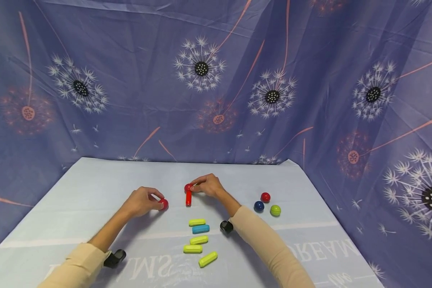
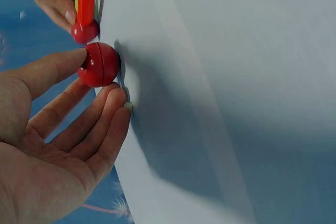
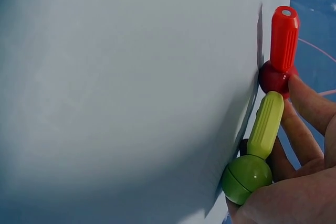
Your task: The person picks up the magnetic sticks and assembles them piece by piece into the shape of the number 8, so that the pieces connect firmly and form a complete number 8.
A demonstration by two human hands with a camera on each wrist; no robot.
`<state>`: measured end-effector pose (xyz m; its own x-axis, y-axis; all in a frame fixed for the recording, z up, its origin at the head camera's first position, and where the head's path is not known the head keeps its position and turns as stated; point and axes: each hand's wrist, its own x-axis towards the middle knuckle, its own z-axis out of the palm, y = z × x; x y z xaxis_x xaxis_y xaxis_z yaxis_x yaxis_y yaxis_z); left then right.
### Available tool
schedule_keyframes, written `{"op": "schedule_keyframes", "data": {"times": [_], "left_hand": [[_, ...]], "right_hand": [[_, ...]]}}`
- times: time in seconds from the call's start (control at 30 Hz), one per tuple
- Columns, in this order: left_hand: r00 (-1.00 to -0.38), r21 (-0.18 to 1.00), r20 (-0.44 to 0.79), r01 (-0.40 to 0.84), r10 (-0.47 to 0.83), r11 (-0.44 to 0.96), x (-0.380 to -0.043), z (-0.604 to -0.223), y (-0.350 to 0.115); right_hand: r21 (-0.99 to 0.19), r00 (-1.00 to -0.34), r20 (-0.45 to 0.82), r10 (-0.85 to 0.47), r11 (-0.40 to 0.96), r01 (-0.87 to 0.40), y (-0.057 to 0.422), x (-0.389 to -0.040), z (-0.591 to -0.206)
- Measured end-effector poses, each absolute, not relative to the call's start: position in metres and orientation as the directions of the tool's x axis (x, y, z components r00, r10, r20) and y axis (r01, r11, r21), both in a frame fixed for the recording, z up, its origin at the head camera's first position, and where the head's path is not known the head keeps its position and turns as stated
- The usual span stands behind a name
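Note:
My left hand (image 1: 142, 203) pinches a shiny red ball (image 2: 99, 64) between thumb and fingers, low over the table. To its right, my right hand (image 1: 209, 185) holds another red ball (image 3: 275, 78). A red ribbed stick (image 3: 285, 38) is joined to that ball and points away from the palm. From the same ball a yellow-green stick (image 3: 265, 124) runs to a green ball (image 3: 247, 178) beside the palm; in the head view, the hand hides both. A gap separates the left hand's ball from the joined pieces.
Several yellow-green sticks (image 1: 192, 249) and a blue stick (image 1: 200, 229) lie nearer me on the pale cloth-covered table (image 1: 104, 180). Off to the right sit a red ball (image 1: 265, 197), a dark blue ball (image 1: 259, 206) and a lime ball (image 1: 275, 210). A dandelion-patterned curtain (image 1: 140, 80) hangs behind.

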<state>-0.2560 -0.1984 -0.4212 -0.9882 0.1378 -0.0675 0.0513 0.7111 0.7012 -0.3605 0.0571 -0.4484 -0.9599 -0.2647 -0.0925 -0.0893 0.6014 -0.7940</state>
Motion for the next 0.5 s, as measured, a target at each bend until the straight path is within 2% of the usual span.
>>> {"op": "schedule_keyframes", "data": {"times": [0.5], "left_hand": [[-0.975, 0.74, -0.09, 0.071, 0.203, 0.668, -0.251, -0.428, -0.158]], "right_hand": [[-0.778, -0.958, -0.093, -0.271, 0.62, -0.1, 0.057, -0.361, -0.449]]}}
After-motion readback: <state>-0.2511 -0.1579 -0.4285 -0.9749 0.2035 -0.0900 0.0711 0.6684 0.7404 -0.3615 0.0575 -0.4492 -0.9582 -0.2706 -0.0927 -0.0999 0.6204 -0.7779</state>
